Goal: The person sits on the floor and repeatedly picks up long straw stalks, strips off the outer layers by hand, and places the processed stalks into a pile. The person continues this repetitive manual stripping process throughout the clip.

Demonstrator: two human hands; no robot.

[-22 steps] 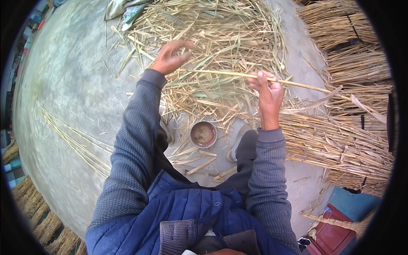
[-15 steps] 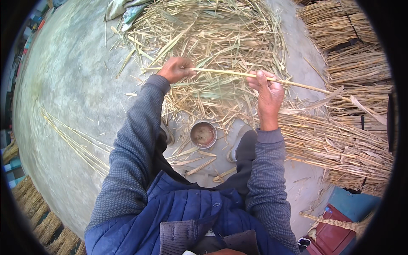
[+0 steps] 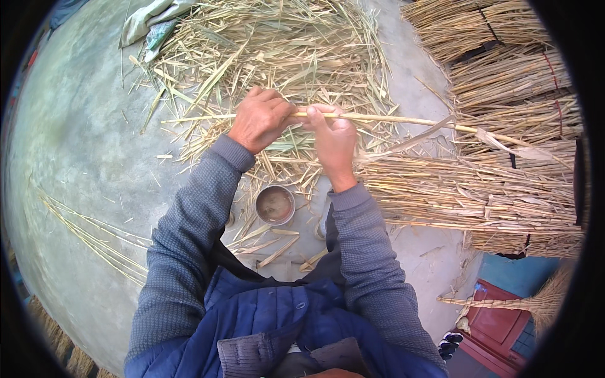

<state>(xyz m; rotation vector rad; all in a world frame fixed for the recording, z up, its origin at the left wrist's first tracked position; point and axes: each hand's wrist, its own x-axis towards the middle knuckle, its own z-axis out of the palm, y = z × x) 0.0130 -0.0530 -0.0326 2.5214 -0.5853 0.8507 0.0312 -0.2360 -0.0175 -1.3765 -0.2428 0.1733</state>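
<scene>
Head view looked down on a person in a grey knitted sweater and blue quilted vest, working over a concrete floor. Both hands gripped one long pale reed stalk that lay nearly level across the middle of the picture. The left hand was closed around the stalk from above, knuckles up, and the right hand was pinched on it just beside the left, the two hands almost touching. From the right hand the stalk ran far out to the person's right, where a dry leaf sheath hung from it; a shorter end stuck out past the left hand. Beneath the hands spread a loose pile of stripped husks and leaves, reaching toward the top of the picture. Below the hands, on the floor, stood a small round metal bowl, with a few scraps scattered about it. To the right lay a thick layer of stalks set side by side, and beyond them, at the upper right, tied bundles were stacked. A thin line of loose stalks lay well apart at the left. A broom rested near a red box at the lower right.
</scene>
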